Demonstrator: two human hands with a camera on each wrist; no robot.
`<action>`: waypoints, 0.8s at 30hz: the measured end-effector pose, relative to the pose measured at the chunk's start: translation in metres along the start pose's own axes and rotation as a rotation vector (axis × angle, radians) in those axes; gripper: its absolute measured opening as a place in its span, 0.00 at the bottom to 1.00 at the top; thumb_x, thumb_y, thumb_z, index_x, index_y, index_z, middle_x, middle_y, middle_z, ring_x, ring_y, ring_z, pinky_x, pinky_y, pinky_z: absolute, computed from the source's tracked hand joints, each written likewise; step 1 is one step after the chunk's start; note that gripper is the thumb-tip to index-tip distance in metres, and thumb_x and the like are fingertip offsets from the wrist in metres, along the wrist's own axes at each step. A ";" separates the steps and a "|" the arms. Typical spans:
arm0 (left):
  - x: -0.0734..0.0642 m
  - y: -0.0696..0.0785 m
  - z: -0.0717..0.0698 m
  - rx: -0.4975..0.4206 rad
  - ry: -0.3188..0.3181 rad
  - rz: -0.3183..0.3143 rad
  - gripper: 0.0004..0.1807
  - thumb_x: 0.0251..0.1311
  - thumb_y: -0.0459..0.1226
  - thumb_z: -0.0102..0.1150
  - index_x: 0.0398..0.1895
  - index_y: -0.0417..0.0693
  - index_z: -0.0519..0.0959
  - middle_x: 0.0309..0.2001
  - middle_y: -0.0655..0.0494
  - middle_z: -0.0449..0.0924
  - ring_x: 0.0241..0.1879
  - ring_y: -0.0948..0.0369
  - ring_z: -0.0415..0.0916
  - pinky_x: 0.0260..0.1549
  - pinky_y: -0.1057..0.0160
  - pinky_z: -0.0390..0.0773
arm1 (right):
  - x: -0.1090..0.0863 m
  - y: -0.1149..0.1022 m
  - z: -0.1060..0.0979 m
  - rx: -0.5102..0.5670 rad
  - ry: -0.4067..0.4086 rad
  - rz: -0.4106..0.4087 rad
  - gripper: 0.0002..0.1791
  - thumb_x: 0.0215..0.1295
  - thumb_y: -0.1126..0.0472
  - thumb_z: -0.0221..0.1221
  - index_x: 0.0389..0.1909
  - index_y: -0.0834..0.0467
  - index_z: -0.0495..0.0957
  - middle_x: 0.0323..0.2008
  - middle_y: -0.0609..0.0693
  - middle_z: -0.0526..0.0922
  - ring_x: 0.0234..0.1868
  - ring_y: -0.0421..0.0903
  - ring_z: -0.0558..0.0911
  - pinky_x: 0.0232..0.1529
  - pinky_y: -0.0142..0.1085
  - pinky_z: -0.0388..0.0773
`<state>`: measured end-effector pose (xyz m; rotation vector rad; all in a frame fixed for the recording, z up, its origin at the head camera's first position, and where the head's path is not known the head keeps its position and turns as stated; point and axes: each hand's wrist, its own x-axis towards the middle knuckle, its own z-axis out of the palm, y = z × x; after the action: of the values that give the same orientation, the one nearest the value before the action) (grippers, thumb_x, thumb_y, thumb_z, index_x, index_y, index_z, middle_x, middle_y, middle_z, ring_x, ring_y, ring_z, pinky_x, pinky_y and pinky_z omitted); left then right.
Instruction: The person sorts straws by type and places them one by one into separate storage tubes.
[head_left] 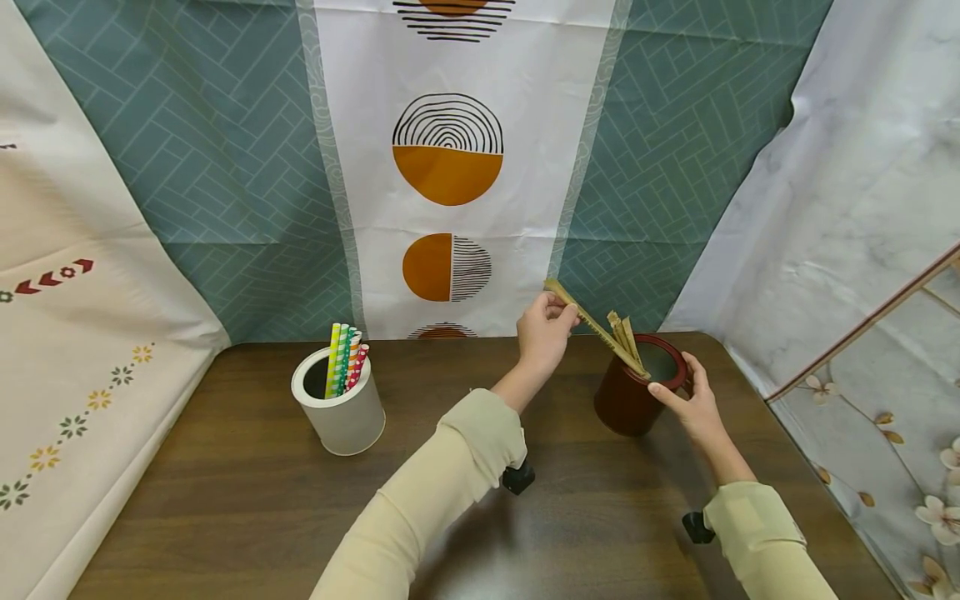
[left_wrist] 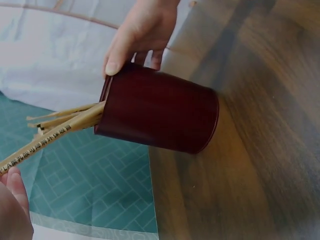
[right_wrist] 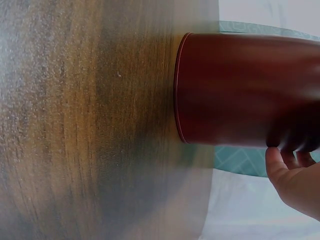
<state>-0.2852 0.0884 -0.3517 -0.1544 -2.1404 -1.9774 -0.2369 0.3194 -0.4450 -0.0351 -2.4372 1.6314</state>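
Note:
My left hand (head_left: 543, 335) pinches one end of a paper-wrapped straw (head_left: 597, 331), tan with dark print along its side in the left wrist view. The straw slants down to the right, its lower end at the mouth of a dark red cylindrical holder (head_left: 628, 404). Several more tan wrapped straws (head_left: 621, 327) lean together out of that holder. My right hand (head_left: 695, 406) grips the holder's right side near the rim, thumb on the near edge and fingers round the far side. The holder (right_wrist: 240, 90) stands upright on the table.
To the left on the brown wooden table (head_left: 225, 500) stands a white cylindrical holder (head_left: 347, 425). Colourful patterned straws (head_left: 345, 358) lean inside it. A patterned cloth (head_left: 247, 167) hangs behind the table's back edge, with pale cloths at both sides.

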 end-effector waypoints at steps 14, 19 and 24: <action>-0.014 -0.003 0.010 0.199 -0.090 0.088 0.06 0.55 0.39 0.55 0.31 0.46 0.75 0.30 0.55 0.83 0.31 0.64 0.81 0.26 0.74 0.72 | 0.000 0.000 -0.001 0.001 -0.017 0.021 0.41 0.59 0.61 0.55 0.67 0.58 0.41 0.62 0.60 0.53 0.58 0.49 0.59 0.40 0.15 0.61; -0.018 -0.006 0.016 0.260 -0.129 0.092 0.06 0.55 0.41 0.55 0.30 0.48 0.76 0.30 0.57 0.83 0.31 0.66 0.80 0.28 0.74 0.71 | 0.001 0.000 0.000 0.011 -0.002 0.012 0.41 0.58 0.62 0.56 0.67 0.59 0.42 0.60 0.60 0.55 0.56 0.49 0.60 0.39 0.15 0.62; -0.025 -0.009 0.026 0.311 -0.177 0.086 0.07 0.55 0.42 0.55 0.31 0.48 0.77 0.31 0.57 0.83 0.33 0.65 0.79 0.30 0.74 0.71 | 0.001 0.001 0.000 0.004 -0.001 0.014 0.41 0.58 0.62 0.56 0.67 0.58 0.42 0.59 0.58 0.56 0.55 0.45 0.61 0.40 0.16 0.62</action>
<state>-0.2655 0.1157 -0.3685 -0.3732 -2.4738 -1.6123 -0.2383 0.3195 -0.4454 -0.0500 -2.4395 1.6428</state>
